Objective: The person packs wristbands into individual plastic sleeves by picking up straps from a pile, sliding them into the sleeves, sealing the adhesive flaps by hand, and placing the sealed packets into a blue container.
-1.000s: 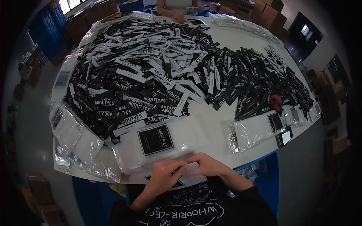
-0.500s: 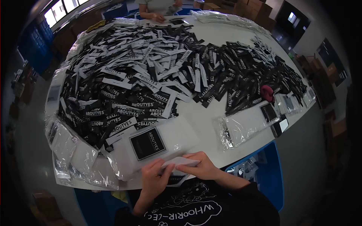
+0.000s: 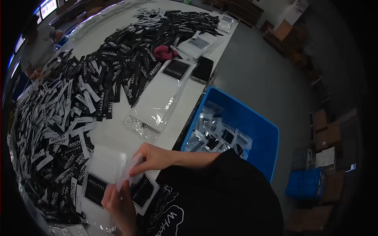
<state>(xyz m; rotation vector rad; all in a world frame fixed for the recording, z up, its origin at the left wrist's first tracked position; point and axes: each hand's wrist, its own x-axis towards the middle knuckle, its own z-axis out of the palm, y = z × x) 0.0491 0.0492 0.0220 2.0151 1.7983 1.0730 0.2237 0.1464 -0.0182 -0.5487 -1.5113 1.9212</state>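
Between my hands is a small whitish bag [image 3: 129,168], its upper end pinched in my right hand [image 3: 151,158]. My left hand [image 3: 119,203] is closed at the lower end of that bag, thumb and fingers pressed together. Just beneath them lies a clear bag with a black ABOUTYES label [image 3: 143,190], close to my shirt. To its left, a stack of clear bags [image 3: 95,188] with another black label rests on the table, partly behind my left hand.
Black and white ABOUTYES sachets [image 3: 59,133] cover much of the table [image 3: 114,131]. Beyond my right arm are a wrapped bag pack [image 3: 157,98], a phone [image 3: 202,69], a red item [image 3: 164,52] and a blue bin [image 3: 252,122] holding packed bags. A co-worker [image 3: 37,51] is at the far left.
The view has swung to the right, bringing the blue bin and its packed bags into fuller sight. The whitish bag stays between my hands, now angled more upright in the picture.
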